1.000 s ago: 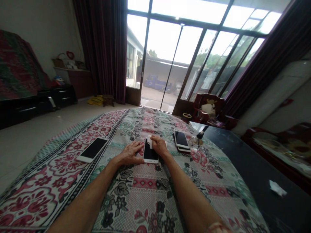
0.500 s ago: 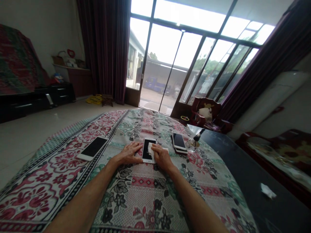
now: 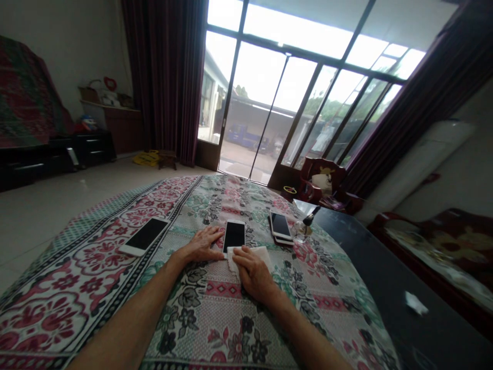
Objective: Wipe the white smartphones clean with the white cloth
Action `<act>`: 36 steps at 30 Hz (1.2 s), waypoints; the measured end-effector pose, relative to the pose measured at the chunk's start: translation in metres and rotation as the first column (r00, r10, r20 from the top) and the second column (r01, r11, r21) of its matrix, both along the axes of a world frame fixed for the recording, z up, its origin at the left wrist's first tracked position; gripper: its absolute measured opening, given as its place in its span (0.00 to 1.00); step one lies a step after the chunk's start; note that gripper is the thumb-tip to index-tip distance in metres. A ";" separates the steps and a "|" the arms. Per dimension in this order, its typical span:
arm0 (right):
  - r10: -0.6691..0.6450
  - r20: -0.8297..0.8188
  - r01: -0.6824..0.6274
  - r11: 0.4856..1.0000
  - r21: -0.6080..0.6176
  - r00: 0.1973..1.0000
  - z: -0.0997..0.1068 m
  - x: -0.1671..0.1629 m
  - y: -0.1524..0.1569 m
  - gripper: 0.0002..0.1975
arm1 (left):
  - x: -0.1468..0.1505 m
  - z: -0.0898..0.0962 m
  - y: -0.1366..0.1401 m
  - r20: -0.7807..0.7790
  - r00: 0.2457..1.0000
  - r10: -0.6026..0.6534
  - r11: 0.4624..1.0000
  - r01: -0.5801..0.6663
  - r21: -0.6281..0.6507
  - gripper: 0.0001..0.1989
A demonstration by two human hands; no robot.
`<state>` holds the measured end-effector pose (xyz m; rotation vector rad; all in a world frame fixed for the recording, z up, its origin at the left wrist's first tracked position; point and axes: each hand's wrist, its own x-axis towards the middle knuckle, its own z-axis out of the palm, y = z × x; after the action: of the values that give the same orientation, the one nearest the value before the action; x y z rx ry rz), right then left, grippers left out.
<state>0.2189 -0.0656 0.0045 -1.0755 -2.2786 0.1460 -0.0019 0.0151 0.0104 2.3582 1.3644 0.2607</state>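
A white smartphone (image 3: 234, 235) with a dark screen lies face up on the patterned tablecloth (image 3: 231, 318). Beside its left edge rests my left hand (image 3: 202, 245), fingers spread, the thumb reaching to the phone's lower left corner. My right hand (image 3: 254, 271) presses a white tissue (image 3: 263, 254) against the phone's lower end, its fingers over the tissue. The tissue hides that end of the phone. Further left lies another white phone (image 3: 146, 235), also face up.
Right of the middle phone is a small stack of phones (image 3: 281, 226). Next to it stands a clear glass container (image 3: 301, 231) with a dark object (image 3: 311, 216) by its top. A crumpled tissue (image 3: 416, 303) lies on the dark surface (image 3: 370, 267) at right.
My right hand and the tissue have slid down the screen to the phone's near end, and the tissue looks more spread out. My left hand stays in place.
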 end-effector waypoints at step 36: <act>0.054 0.088 -0.053 0.999 -0.012 0.995 0.003 -0.010 0.076 0.16 | 0.001 0.006 -0.004 -0.033 0.999 0.013 1.000 -0.014 -0.021 0.43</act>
<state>0.2084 0.0103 0.0075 -1.0448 -2.3894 0.1334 -0.0004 0.0113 0.0166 2.3464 1.3915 0.2106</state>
